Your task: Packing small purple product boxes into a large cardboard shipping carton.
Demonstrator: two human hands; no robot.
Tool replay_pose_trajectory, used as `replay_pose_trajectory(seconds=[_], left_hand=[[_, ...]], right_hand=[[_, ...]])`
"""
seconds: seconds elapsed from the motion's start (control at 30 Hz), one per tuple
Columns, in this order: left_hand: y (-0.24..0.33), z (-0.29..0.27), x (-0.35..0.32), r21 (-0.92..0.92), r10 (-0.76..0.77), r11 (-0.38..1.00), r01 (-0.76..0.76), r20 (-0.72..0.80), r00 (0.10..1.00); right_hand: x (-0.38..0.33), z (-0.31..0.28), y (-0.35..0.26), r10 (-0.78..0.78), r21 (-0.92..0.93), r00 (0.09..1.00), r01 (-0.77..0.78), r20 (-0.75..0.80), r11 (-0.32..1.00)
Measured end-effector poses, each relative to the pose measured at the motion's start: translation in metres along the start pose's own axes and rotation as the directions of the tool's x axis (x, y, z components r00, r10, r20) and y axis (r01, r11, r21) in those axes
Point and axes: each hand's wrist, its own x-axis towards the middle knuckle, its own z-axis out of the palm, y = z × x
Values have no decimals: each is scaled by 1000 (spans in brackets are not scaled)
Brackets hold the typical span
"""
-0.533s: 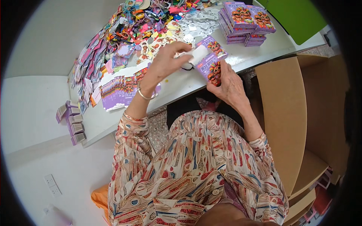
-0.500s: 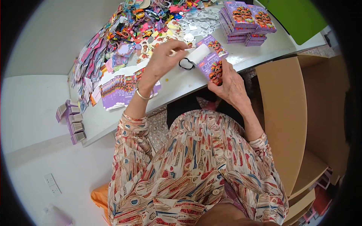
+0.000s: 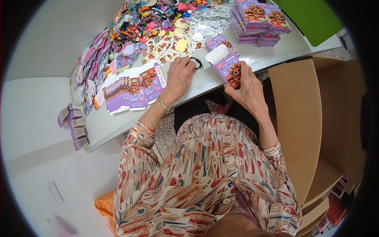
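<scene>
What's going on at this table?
A person is handling a small purple box, held in their right hand with its white flap open. Their left hand is at a black band on the table; whether it's grasped is unclear. Overlapping purple cartons lie to the left, a colourful heap of trinkets sits beyond, and purple boxes are stacked at the far right.

I'm in a small pkg. workshop, prob.: trinket heap [image 3: 148, 29] along my desk's [image 3: 252, 55] far edge, purple box stacks [image 3: 258, 23] twd. right edge, flat ctns. [image 3: 136, 89] nr. front edge, lg. cardbd. box [image 3: 296, 126] alongside.
</scene>
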Motion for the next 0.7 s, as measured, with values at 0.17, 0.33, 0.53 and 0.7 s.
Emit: replay_pose_trajectory(seconds=[0.17,0.33,0.53,0.7], left_hand=[[-3,-31,24,-541,-293,793,278,61,954],[25,-66,47,-882,-292,384,272,164,942],[29,-50,42,-753,-247,582,307,196,949],[44,-50,39,-465,-161,875,136,-14,987]], right_hand=[[-2,5,-4,-51,-25,998,51,21,998],[-2,9,-9,-87,-24,996,87,26,996],[-3,10,-13,-103,20,993,102,49,995],[-3,10,-11,-79,55,994,75,73,996]])
